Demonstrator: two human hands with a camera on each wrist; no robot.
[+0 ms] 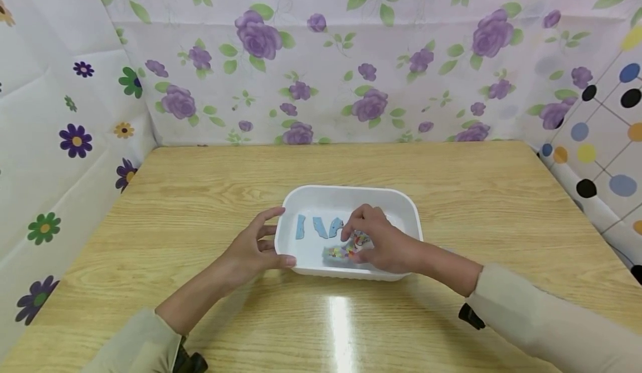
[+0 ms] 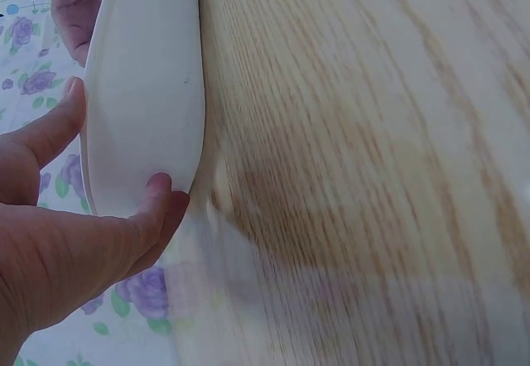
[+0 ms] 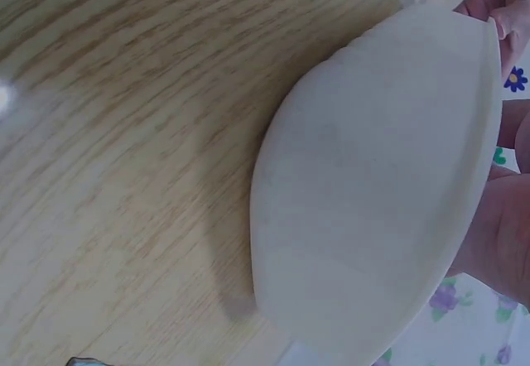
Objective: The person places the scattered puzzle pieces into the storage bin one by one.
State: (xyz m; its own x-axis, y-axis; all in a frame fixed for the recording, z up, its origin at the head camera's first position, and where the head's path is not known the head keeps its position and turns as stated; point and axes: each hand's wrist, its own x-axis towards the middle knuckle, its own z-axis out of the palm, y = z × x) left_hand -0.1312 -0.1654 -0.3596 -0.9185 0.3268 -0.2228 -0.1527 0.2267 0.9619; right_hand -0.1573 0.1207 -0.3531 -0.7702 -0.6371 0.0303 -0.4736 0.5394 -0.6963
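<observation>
A white plastic tray [image 1: 311, 270] sits on the wooden table. My left hand [image 1: 251, 249] grips its left end, thumb at the near corner and fingers spread along the side wall; the left wrist view shows the fingertips [image 2: 157, 185] against that wall. Inside the tray, three flat light-blue pieces [image 1: 320, 227] lie in a row toward the left. My right hand [image 1: 383, 242] reaches in over the right half, thumb and fingers bent around a clear packet of small colourful pieces [image 1: 337, 252]. Part of the packet is hidden under the hand. The tray wall covers most of that hand's fingers in the right wrist view.
The wooden table [image 1: 210, 194] extends around the tray on all sides. Flowered cloth [image 1: 321, 77] hangs along the back, with patterned cloths at left and right. A small blue item with a dark outline [image 3: 87, 362] shows at the bottom edge of the right wrist view.
</observation>
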